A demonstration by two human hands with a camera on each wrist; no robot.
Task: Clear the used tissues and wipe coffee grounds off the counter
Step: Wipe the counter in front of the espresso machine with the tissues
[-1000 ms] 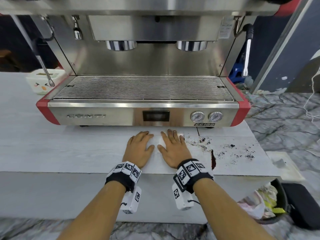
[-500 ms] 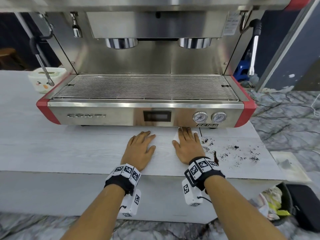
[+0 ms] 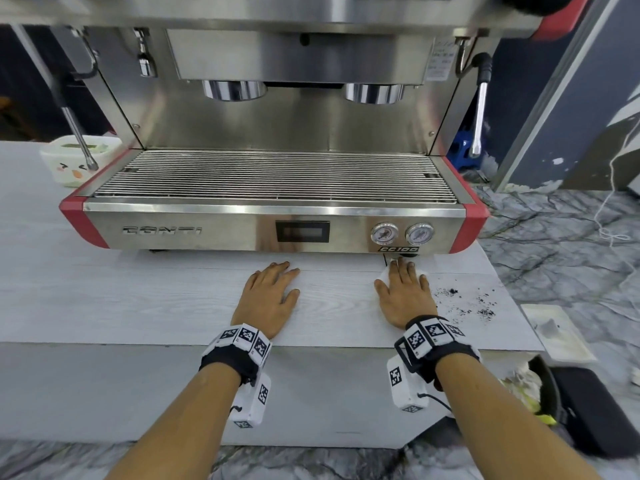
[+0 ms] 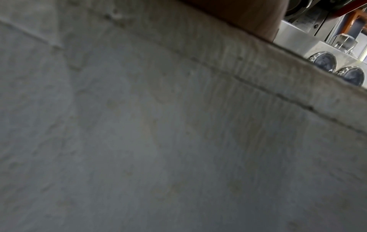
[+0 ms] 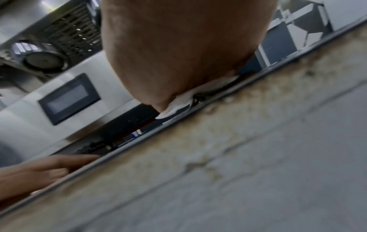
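We're pressing our right hand flat on a white tissue on the counter, fingers straight and close together, right in front of the coffee machine. The coffee grounds are sitting just to its right. Our left hand is resting flat, fingers slightly spread, bracing. Best bet, we're thinking: keep even pressure and sweep across the grounds toward one spot, not scattering them.

A steel espresso machine with red corners stands at the back of the pale wood-grain worktop. Before it, the left hand lies flat mid-worktop; the right hand lies flat on a white tissue by the machine's front. Dark scattered coffee grounds lie right of that hand, toward the right edge. A white lidded tub sits behind the machine's left corner.
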